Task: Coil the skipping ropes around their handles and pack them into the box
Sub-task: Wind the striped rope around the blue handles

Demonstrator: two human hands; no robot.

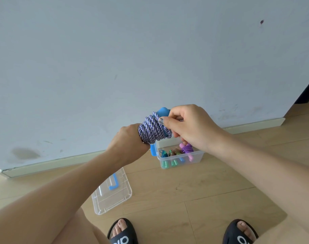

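A purple-and-white braided skipping rope (152, 129) is wound in several turns around its blue handles (163, 111), held up in front of me. My left hand (127, 139) grips the lower end of the bundle. My right hand (187, 124) pinches a turn of the rope near the upper end. Below them, on the floor, stands a clear plastic box (198, 155) holding several coiled ropes with green, blue and pink handles (178, 155).
The box's clear lid (113, 192) with a blue grip lies on the wooden floor to the left. A pale blue wall with a skirting board rises just behind the box. My two feet in black slides show at the bottom edge.
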